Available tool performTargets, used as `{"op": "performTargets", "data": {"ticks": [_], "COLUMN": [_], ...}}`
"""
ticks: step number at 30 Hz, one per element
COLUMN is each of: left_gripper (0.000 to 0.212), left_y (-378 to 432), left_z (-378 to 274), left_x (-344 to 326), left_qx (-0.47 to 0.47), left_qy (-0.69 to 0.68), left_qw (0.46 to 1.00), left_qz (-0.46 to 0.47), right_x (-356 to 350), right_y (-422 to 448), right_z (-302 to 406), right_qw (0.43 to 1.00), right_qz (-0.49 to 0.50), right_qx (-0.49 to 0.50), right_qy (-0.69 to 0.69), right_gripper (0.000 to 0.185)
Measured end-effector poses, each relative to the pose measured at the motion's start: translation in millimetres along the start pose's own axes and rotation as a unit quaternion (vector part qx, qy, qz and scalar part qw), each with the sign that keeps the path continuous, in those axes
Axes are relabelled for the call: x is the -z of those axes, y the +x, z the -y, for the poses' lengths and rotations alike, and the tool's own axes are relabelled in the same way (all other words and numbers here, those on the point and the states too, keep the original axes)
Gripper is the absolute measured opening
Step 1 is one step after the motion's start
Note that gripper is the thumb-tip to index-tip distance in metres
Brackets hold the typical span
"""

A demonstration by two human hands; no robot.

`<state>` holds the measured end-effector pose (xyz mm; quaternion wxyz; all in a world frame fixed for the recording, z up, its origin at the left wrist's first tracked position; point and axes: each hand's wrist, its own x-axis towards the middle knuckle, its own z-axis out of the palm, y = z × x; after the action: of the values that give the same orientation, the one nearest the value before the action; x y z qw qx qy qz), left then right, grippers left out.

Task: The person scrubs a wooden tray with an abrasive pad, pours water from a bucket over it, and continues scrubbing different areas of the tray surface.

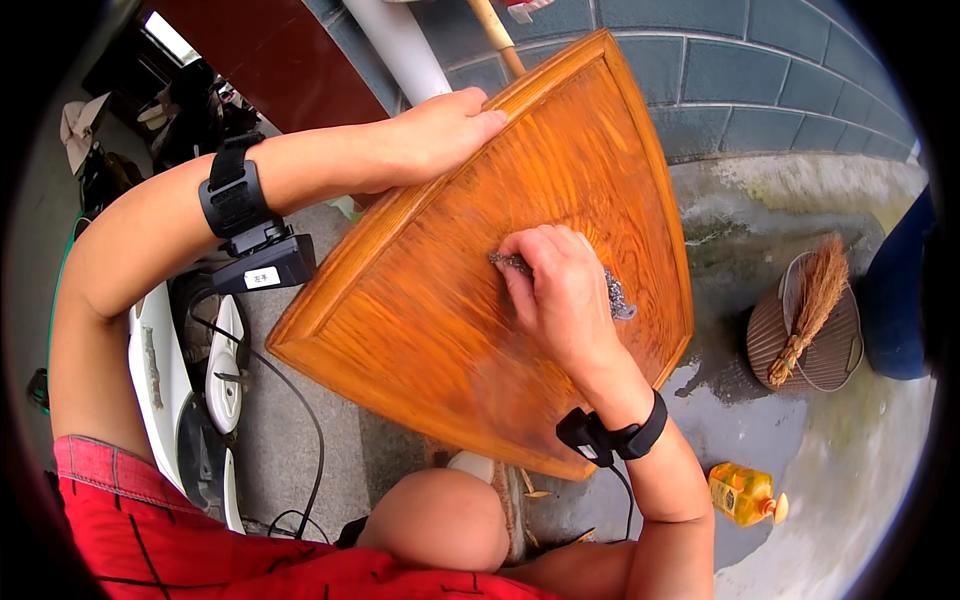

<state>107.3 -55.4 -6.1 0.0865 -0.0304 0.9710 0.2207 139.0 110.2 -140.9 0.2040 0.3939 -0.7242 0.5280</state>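
A wooden board with a raised frame (420,352), perhaps a tabletop, stands tilted in front of me. My left hand (450,135) grips its upper left edge, with the thumb side on the frame and the other fingers hidden behind. On the board's face, near the middle, my right hand (559,281) is closed around a grey metal scouring pad (618,294). Parts of the pad stick out on both sides of the hand, and the rest is covered by it. The wood grain looks darker and wet in places.
On the wet concrete at right lie an orange pump bottle (741,495) and a ribbed brown bucket (765,330) with a straw brush (814,307) across it. A blue container (900,292) stands beyond. At left is a white scooter (161,390). Cables hang from both wrist devices. A tiled wall (739,71) rises behind.
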Motion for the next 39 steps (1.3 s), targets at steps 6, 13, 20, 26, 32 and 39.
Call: {"op": "performTargets", "data": {"ticks": [6,13,20,26,32,39], "left_gripper": [0.049,0.049,0.050,0.056,0.061,0.061], "left_y": [0.8,-5.4,-10.7,-9.6,-11.9,-16.4], "left_z": [-2.4,-14.3,-14.2,-12.7,-22.5,-22.3], "left_x": [1.5,3.8,4.9,4.1,2.3,6.5], "left_qx": [-0.002,0.001,0.003,-0.023,-0.027,-0.030], "left_qy": [-0.019,0.000,0.014,0.015,-0.041,-0.049], "left_qw": [0.999,1.000,1.000,1.000,0.999,0.998], "left_qz": [0.031,0.025,0.017,0.014,0.023,0.036], "right_x": [13.2,-1.7,18.8,13.9,13.9,13.0], "right_y": [-6.4,25.0,-8.5,20.9,22.2,9.4], "right_z": [-22.5,1.7,-7.1,-2.8,6.6,32.3], "right_qw": [0.994,0.994,0.980,0.977,0.977,0.948], "right_qz": [0.017,-0.027,0.096,0.062,0.061,0.145], "right_qx": [-0.102,0.097,0.160,0.195,0.192,0.261], "right_qy": [0.018,-0.029,-0.062,-0.062,-0.074,-0.110], "right_gripper": [0.008,0.012,0.015,0.012,0.014,0.015]}}
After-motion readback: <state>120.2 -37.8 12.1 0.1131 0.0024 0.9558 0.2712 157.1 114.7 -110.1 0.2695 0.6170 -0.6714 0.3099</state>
